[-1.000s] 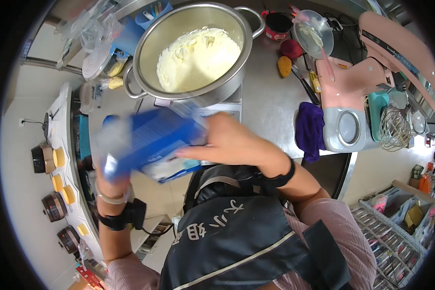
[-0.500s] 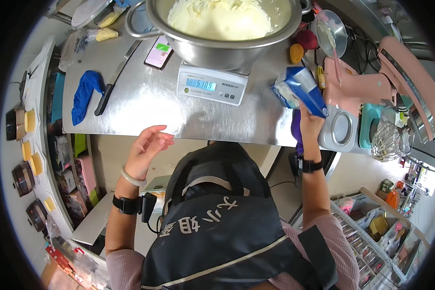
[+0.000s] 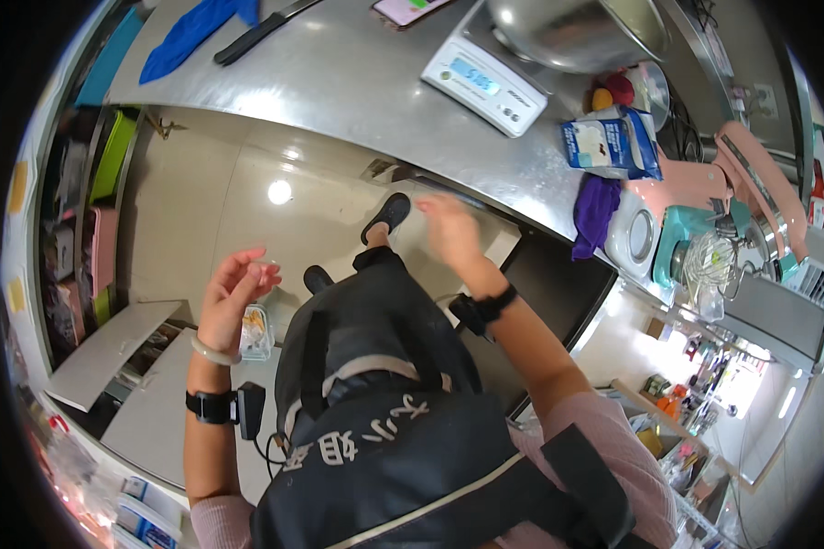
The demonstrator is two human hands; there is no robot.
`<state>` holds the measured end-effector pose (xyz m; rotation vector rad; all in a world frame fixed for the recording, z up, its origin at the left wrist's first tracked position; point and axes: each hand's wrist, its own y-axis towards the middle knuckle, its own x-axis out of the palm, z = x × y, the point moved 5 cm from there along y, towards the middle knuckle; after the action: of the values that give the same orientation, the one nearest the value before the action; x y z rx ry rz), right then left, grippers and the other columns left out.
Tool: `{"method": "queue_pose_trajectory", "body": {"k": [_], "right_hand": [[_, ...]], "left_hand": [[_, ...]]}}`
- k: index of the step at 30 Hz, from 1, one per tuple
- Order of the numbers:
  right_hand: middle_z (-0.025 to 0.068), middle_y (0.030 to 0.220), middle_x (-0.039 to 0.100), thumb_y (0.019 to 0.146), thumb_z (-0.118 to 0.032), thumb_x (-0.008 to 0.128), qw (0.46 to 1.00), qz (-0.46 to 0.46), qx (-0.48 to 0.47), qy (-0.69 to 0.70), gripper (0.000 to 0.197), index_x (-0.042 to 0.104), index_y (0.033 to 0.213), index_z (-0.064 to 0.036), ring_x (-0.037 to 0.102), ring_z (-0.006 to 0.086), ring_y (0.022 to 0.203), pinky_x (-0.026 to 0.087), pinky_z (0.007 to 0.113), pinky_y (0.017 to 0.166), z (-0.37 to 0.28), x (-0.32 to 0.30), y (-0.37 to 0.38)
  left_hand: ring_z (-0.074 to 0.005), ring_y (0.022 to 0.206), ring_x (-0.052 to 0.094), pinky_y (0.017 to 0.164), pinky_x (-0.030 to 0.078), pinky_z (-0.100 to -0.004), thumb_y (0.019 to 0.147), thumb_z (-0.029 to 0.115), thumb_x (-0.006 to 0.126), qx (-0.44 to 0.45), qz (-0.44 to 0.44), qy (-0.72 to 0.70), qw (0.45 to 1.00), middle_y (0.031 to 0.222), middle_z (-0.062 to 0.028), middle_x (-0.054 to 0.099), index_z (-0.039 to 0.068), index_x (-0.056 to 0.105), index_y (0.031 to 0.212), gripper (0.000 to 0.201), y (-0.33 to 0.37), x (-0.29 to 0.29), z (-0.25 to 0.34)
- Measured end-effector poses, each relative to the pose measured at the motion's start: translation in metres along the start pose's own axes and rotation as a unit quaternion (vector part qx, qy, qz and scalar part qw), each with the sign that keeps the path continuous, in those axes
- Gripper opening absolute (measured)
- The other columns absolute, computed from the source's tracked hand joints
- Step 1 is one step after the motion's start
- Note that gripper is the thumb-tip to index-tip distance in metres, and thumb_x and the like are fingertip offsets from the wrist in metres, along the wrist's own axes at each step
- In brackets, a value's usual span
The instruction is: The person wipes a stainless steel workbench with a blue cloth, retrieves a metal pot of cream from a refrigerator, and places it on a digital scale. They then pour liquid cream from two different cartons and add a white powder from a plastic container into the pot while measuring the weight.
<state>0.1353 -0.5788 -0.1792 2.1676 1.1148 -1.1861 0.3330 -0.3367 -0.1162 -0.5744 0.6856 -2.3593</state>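
Observation:
In front of my body, over the floor, my left hand (image 3: 233, 297) hangs with loosely curled, parted fingers and nothing in it. My right hand (image 3: 453, 229) is in the air below the counter's front edge; motion smears its fingers, and no object shows in it. A blue-and-white carton (image 3: 604, 145) rests on the steel counter (image 3: 357, 101), beside the pink stand mixer (image 3: 687, 179). Left of the carton, a white digital scale (image 3: 485, 82) carries a large steel bowl (image 3: 572, 32), cut off by the upper edge of the view.
A purple cloth (image 3: 597, 215) drapes over the counter edge. On the counter's left lie a blue cloth (image 3: 188, 37) and a black-handled knife (image 3: 256, 38). A wire whisk (image 3: 708, 265) is beside the mixer. Low white cabinets (image 3: 178, 416) stand at my left.
My right hand has let go of the carton and moved left, away from the counter. The view has turned and shifted, bringing more floor into sight. My left hand remains empty.

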Motion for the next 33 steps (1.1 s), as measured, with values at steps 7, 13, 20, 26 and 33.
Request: {"method": "queue_pose_trajectory", "body": {"k": [7, 13, 20, 26, 33], "right_hand": [[0.0070, 0.104, 0.059, 0.076, -0.017, 0.056, 0.866, -0.280, 0.011, -0.413, 0.025, 0.063, 0.099, -0.0086, 0.048, 0.0231, 0.109, 0.033, 0.037, 0.094, 0.015, 0.130, 0.083], [0.0054, 0.100, 0.061, 0.083, -0.021, 0.045, 0.790, -0.216, 0.004, -0.574, 0.028, 0.062, 0.101, -0.0079, 0.052, 0.0208, 0.098, 0.033, 0.039, 0.082, -0.016, 0.149, 0.065], [0.0091, 0.081, 0.057, 0.071, -0.021, 0.052, 0.903, -0.227, -0.320, -0.175, 0.016, 0.061, 0.077, -0.0096, 0.053, 0.0243, 0.082, 0.039, 0.039, 0.071, -0.141, 0.177, -0.095], [0.0087, 0.096, 0.059, 0.067, -0.012, 0.060, 0.894, -0.435, -0.086, -0.061, 0.019, 0.062, 0.085, -0.0087, 0.056, 0.0221, 0.090, 0.043, 0.038, 0.075, -0.068, 0.175, -0.112], [0.0127, 0.102, 0.056, 0.080, -0.031, 0.055, 0.943, -0.047, 0.304, -0.126, 0.041, 0.047, 0.107, -0.0013, 0.059, 0.0317, 0.084, 0.047, 0.040, 0.076, 0.252, 0.236, -0.010]], "left_hand": [[-0.0107, 0.085, 0.054, 0.081, 0.042, -0.0250, 0.088, 0.013, 0.054, -0.004, 0.029, 0.000, 1.000, 0.085, -0.0034, 0.057, -0.001, 0.049, 0.110, 0.026, -0.052, -0.083, -0.069], [-0.0113, 0.086, 0.054, 0.083, 0.041, -0.0248, 0.086, 0.008, 0.055, 0.031, 0.034, 0.001, 0.999, 0.090, -0.0044, 0.058, -0.001, 0.048, 0.111, 0.027, -0.064, -0.101, -0.120], [-0.0149, 0.095, 0.052, 0.088, 0.039, -0.0288, 0.084, 0.007, 0.056, 0.035, -0.007, 0.062, 0.997, 0.104, -0.0080, 0.054, 0.003, 0.043, 0.120, 0.039, -0.040, -0.060, -0.138], [-0.0310, 0.117, 0.031, 0.098, 0.027, -0.0376, 0.074, 0.014, 0.062, 0.114, 0.162, 0.314, 0.928, 0.127, -0.0174, 0.037, 0.004, 0.024, 0.135, 0.072, -0.041, -0.085, -0.155], [-0.0395, 0.117, 0.033, 0.100, 0.024, -0.0435, 0.070, 0.011, 0.063, 0.024, 0.317, 0.559, 0.766, 0.130, -0.0219, 0.035, -0.002, 0.035, 0.128, 0.066, -0.086, -0.168, -0.206]]}}
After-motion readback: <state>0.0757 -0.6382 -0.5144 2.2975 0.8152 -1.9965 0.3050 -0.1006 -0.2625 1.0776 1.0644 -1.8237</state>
